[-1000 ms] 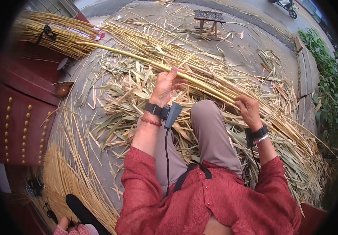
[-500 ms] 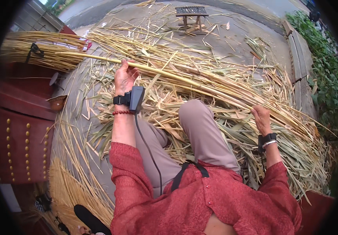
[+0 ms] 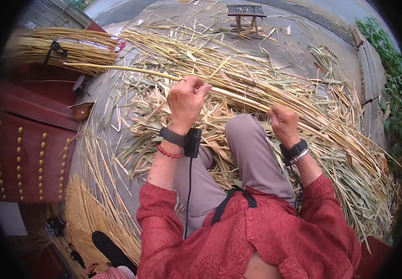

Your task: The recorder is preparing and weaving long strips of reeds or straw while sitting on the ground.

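Long pale-yellow reed stalk [image 3: 136, 70], thin, smooth and stripped of leaves, straight but for the bend of the lens. Long axis across the view from upper left to lower right: far tip up near the tied bundle of stalks [image 3: 61, 49] at the left, near end down by the right knee [image 3: 245, 125]. Held above the litter of dry leaves and husks [image 3: 164, 116] spread over the pavement. Left hand [image 3: 186, 98] closed about the stalk midway, fingers curled over it, a black wrist strap and a red bead bracelet [image 3: 169, 152] below. Right hand [image 3: 282, 123] clenched on the lower stretch of the same stalk, just beside the knee. Small wooden stool [image 3: 246, 11] well apart at the top, red studded panel [image 3: 29, 144] at the left edge.
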Tool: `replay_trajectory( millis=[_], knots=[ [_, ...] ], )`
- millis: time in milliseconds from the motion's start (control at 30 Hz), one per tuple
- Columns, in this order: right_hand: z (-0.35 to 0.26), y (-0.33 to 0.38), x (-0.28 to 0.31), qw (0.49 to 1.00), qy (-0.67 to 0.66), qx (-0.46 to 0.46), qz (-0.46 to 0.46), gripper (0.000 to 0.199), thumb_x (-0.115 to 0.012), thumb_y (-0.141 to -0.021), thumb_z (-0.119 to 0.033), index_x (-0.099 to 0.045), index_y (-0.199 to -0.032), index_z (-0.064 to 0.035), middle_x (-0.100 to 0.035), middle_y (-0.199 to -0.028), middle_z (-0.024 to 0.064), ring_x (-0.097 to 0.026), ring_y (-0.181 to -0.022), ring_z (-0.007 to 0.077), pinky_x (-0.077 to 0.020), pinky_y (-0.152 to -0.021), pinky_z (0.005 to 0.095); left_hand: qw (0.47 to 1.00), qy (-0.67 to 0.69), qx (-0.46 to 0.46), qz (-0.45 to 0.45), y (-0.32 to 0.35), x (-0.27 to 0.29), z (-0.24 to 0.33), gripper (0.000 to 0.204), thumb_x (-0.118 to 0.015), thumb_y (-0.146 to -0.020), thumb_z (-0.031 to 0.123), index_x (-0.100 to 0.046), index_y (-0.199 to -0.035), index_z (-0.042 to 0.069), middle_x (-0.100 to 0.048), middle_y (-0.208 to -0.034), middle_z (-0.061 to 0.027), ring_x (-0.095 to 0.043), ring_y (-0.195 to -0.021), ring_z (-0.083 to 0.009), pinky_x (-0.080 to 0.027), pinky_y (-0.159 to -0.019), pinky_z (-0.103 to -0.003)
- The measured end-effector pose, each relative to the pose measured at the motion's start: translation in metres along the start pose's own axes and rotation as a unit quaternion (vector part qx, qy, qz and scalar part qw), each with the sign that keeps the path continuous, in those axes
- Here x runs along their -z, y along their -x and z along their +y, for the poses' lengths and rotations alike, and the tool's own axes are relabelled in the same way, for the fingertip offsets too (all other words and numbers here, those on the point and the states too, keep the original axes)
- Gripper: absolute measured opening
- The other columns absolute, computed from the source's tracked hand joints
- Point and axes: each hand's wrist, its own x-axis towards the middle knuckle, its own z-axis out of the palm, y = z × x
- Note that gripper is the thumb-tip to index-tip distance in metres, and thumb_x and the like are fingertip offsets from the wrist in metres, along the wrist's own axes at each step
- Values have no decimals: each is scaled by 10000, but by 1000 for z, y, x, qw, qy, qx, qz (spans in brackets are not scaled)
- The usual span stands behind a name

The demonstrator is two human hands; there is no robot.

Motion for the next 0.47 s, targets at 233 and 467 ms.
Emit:
replay_trajectory(
  millis=[233,467],
  knots=[
    [-18,-2,3,999,1,-13,-32,153,-634,-711,-116,-517,-640,-47,-508,-586,112,-518,-536,284,-382,-476,366,970,-58,-202,-123,3,-26,1,188,-674,-706,250,-647,-847,128,-630,-788,-47,-595,-789,-220,-396,-800,-400],
    [-11,12,-10,1000,11,17,13,108,-620,-693,-43,-514,-674,-36,-495,-616,125,-511,-557,291,-376,-493,366,933,-78,-40,-350,-15,-13,19,269,-629,-731,332,-670,-820,81,-603,-695,-165,-585,-702,-320,-455,-651,-395]
  ],
)
